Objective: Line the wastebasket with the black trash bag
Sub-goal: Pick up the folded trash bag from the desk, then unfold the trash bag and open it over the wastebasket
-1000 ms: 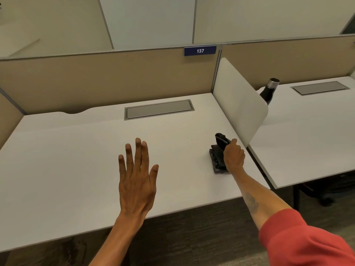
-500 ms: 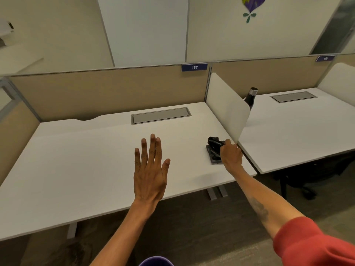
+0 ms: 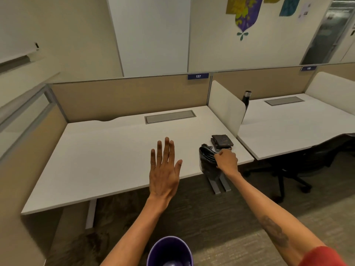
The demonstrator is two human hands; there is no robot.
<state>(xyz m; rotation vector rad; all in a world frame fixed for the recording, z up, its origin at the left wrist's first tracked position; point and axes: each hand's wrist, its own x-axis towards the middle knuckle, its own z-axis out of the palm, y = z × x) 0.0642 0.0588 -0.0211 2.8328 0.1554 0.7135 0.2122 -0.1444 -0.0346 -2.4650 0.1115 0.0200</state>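
Observation:
My right hand [image 3: 226, 160] grips a folded black trash bag [image 3: 207, 162], which hangs partly unfolded over the front edge of the white desk [image 3: 107, 150]. Behind it, a small stack of folded black bags [image 3: 222, 140] lies on the desk near the white divider. My left hand [image 3: 164, 167] hovers flat over the desk's front edge, fingers spread, holding nothing. A purple wastebasket [image 3: 170, 251] stands on the floor below me at the bottom of the view, its rim facing up.
A white divider panel [image 3: 226, 106] separates this desk from a second white desk [image 3: 299, 123] on the right, where a dark bottle [image 3: 246, 97] stands. A black office chair [image 3: 292, 167] sits under that desk. Tan partitions close the back and left.
My right hand has lifted one bag off the stack and drawn it toward me, letting it start to unfold. The view has pulled back and the wastebasket has come into sight.

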